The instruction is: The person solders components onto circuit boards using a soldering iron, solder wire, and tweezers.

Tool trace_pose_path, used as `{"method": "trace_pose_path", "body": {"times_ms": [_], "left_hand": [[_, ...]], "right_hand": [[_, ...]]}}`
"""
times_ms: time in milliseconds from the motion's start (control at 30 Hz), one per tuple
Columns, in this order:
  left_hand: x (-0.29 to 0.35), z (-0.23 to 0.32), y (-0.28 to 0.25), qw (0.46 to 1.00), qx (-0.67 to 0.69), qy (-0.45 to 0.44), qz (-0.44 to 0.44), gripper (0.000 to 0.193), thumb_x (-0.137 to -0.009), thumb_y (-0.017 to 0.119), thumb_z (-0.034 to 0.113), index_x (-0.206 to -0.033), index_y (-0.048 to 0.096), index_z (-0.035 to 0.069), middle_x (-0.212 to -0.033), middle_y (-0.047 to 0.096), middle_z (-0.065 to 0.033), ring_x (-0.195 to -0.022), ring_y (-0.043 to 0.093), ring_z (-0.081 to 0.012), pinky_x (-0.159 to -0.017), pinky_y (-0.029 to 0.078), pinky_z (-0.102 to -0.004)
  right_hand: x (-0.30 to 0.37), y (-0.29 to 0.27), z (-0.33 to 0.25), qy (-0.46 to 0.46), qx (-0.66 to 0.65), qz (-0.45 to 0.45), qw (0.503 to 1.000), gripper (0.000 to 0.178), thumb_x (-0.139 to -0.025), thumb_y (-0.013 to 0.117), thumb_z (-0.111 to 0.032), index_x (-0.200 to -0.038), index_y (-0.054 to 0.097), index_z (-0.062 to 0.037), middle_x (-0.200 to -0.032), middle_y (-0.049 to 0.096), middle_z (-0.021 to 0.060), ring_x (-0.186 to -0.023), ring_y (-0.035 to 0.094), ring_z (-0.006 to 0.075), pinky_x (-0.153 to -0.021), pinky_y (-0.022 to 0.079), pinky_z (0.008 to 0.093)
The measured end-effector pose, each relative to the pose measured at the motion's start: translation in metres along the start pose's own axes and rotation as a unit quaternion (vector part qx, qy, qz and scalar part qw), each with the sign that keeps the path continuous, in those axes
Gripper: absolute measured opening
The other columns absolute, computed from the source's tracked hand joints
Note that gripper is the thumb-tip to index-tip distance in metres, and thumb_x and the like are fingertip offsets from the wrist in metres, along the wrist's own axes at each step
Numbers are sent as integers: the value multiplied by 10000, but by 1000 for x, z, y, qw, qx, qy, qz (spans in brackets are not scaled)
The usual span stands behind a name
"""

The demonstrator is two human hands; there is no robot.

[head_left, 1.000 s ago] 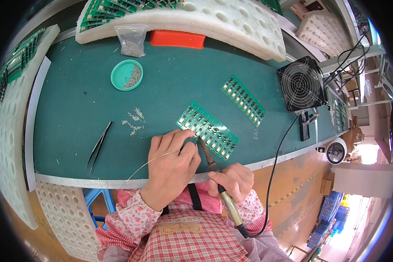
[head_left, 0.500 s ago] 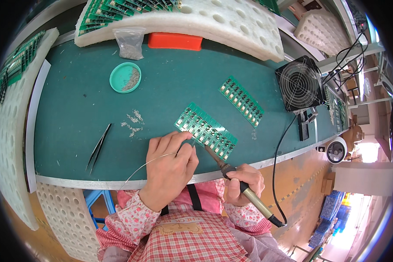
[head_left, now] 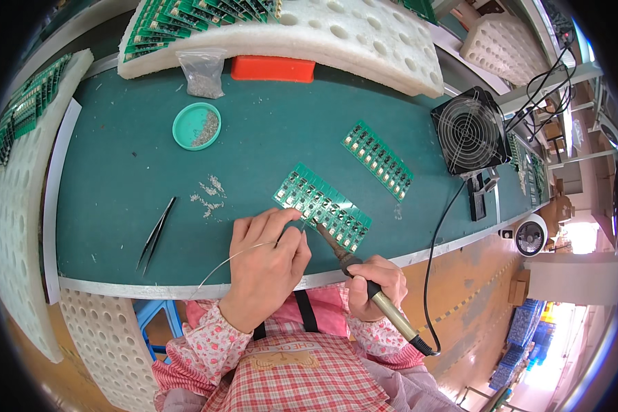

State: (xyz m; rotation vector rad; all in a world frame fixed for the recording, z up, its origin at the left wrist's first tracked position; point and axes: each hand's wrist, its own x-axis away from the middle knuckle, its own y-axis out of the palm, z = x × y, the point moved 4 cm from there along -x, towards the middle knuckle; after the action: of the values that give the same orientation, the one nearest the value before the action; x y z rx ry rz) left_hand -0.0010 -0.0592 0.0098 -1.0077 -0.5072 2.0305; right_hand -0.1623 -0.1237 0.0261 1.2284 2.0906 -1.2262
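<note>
A green circuit board panel [head_left: 328, 204] with rows of small parts lies tilted on the green work mat. My left hand [head_left: 266, 264] is closed at its near left edge, pinching a thin solder wire [head_left: 221, 264] that trails back toward the bench edge. In my right hand [head_left: 378, 287] is a soldering iron [head_left: 389, 310], held like a pen. The iron's tip reaches the board's near edge, just right of my left fingertips; whether it touches a joint is too small to tell.
A second circuit board panel [head_left: 378, 161] lies farther right, near a black fan [head_left: 468, 130]. Tweezers [head_left: 156, 235], loose small parts [head_left: 209, 197] and a round green dish [head_left: 197, 126] sit on the left. Behind are a plastic bag [head_left: 202, 74], a red box [head_left: 273, 69] and foam racks [head_left: 364, 42].
My right hand has shifted slightly left with the soldering iron, its tip moving left along the board's edge. The left hand stays almost where it was.
</note>
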Motion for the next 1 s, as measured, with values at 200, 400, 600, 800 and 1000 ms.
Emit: {"method": "trace_pose_path", "body": {"times_ms": [200,400,600,800,1000], "left_hand": [[1,-3,-8,999,16,-23,17,192,-771,712,21,-716,528,32,-1077,669,-79,-906,625,-285,-797,425,-404],[-3,-6,-6,999,13,-22,25,203,-767,715,18,-710,522,37,-1067,672,-73,-871,613,-272,-767,417,-397],[-5,-8,-3,999,3,-23,24,180,-754,726,16,-730,549,34,-1040,669,-66,-862,609,-262,-747,412,-388],[-6,-8,-3,999,-2,-24,24,173,-740,731,11,-737,560,33,-1030,663,-61,-850,604,-257,-741,411,-387],[-6,-7,-1,999,-7,-24,23,169,-735,734,13,-741,566,31,-1030,661,-61,-856,605,-257,-745,412,-386]], "right_hand": [[1,1,2,16,-17,8,1000,156,-827,714,-49,-936,610,-9,-681,662,68,-462,573,182,-421,442,306],[-4,5,1,22,-21,3,1000,164,-823,711,-41,-947,611,-2,-685,666,66,-467,577,180,-425,449,306],[-11,14,-1,18,-17,-26,999,196,-812,724,-20,-973,612,-9,-701,671,66,-484,595,189,-442,464,317],[-12,16,0,23,-5,-46,999,216,-810,725,-7,-992,608,-13,-697,664,65,-490,598,196,-453,469,319],[-13,18,0,14,4,-46,999,238,-793,728,10,-995,606,-18,-692,656,62,-487,594,197,-452,466,320]]}}
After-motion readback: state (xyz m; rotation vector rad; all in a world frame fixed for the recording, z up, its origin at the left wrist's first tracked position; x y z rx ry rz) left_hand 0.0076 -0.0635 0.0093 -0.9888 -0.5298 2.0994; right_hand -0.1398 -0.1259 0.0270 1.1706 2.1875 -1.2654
